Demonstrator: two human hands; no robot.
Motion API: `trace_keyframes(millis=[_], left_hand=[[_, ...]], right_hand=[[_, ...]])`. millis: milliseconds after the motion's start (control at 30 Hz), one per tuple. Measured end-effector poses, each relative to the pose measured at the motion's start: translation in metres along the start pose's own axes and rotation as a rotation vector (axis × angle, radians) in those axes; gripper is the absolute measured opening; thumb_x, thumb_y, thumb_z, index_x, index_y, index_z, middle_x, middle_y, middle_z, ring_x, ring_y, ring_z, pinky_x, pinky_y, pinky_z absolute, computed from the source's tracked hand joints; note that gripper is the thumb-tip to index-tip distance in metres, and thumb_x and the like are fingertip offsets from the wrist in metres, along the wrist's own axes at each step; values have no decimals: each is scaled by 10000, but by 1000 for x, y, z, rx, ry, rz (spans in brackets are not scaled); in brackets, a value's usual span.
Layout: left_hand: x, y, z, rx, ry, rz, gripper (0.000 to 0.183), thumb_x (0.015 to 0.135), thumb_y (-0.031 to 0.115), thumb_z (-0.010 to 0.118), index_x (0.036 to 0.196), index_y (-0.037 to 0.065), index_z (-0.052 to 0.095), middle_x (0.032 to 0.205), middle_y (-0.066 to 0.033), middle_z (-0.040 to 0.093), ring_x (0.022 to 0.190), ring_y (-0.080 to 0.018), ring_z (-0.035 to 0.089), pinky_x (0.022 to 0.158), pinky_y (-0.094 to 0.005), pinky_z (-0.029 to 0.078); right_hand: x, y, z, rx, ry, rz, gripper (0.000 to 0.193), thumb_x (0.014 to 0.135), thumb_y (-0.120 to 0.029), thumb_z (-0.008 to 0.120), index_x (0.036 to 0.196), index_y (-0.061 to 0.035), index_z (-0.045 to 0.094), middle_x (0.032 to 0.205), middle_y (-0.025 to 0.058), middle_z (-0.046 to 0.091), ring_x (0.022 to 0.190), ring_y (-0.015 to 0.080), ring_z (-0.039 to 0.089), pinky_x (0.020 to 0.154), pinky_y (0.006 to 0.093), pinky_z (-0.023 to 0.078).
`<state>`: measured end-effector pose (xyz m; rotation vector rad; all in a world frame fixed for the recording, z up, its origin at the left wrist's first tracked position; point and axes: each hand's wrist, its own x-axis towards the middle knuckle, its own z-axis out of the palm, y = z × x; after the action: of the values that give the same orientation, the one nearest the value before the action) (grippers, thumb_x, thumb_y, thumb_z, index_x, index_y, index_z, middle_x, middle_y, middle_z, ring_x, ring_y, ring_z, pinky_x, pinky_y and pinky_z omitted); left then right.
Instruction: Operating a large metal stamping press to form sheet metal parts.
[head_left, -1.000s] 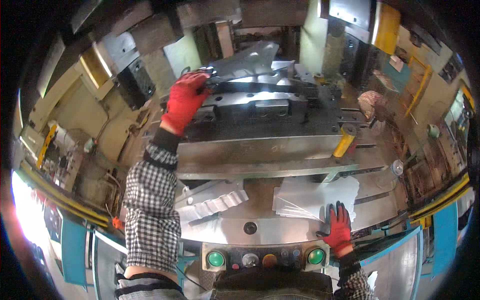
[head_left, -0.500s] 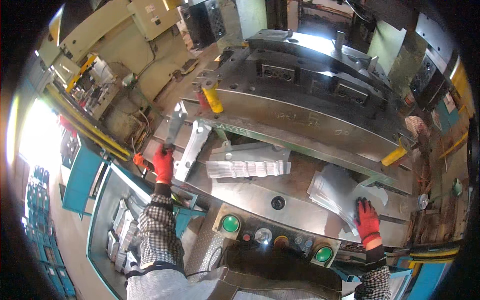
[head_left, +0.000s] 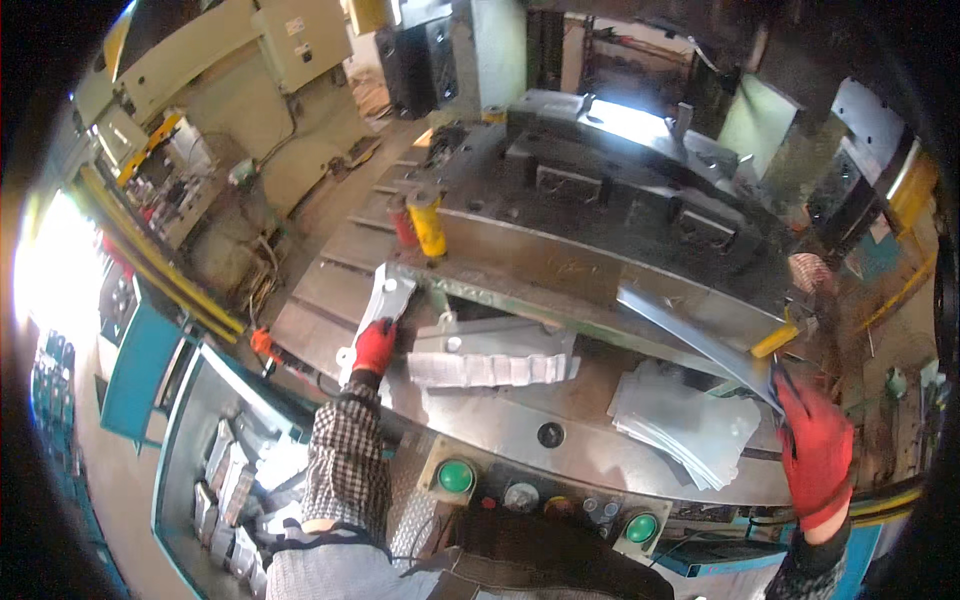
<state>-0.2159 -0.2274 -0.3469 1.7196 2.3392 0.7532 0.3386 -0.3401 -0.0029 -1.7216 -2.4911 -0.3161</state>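
Note:
My left hand, in a red glove, is closed on the near part of a narrow formed metal piece with holes. That piece lies on the press bed, left of a stack of ridged metal parts. My right hand, also red-gloved, grips one end of a flat sheet metal blank, held up at a slant with its far end pointing left. Below the blank, a fanned stack of flat blanks rests on the bed.
A large dark die with yellow posts stands behind the parts. Near my body is a control panel with green buttons. At lower left, a teal bin holds several formed metal parts.
My left hand has parted from the shiny strip it held and moved right onto the formed piece. My right hand has raised a blank off the stack.

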Motion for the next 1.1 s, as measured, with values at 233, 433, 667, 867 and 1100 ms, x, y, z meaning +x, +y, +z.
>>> trace_keyframes(millis=[233,433,667,867,1100], left_hand=[[19,79,-76,79,-179,156,408,692,409,562,896,56,581,838,-175,581,821,-314,554,688,-385,435],[55,288,-195,-152,294,787,508,647,164,632,1124,85,476,1111,-132,493,1038,-303,449,889,-365,353],[175,383,-166,163,326,1184,554,637,141,614,1155,49,440,1156,-161,452,1089,-312,412,916,-373,333],[201,400,-134,145,55,1106,344,620,27,524,964,14,527,998,-160,542,927,-305,516,793,-346,424],[196,400,-127,162,103,1179,311,633,-2,511,942,11,540,1015,-163,543,960,-291,513,840,-351,405]], right_hand=[[140,1,4,-314,529,-286,379,722,-41,443,1095,-95,487,1001,73,533,916,218,529,727,319,450],[245,33,24,-506,646,-286,280,787,-131,440,1059,-124,502,820,32,561,746,163,568,581,287,453],[289,32,58,-359,485,-232,258,816,-145,416,1066,-150,478,840,48,575,707,187,575,585,296,470],[253,35,59,-245,366,-298,477,738,-271,556,1170,-139,404,1057,92,523,893,244,542,711,359,454],[222,50,76,-177,529,-323,440,706,-253,591,1109,-133,460,1079,81,517,968,241,503,778,357,428]])
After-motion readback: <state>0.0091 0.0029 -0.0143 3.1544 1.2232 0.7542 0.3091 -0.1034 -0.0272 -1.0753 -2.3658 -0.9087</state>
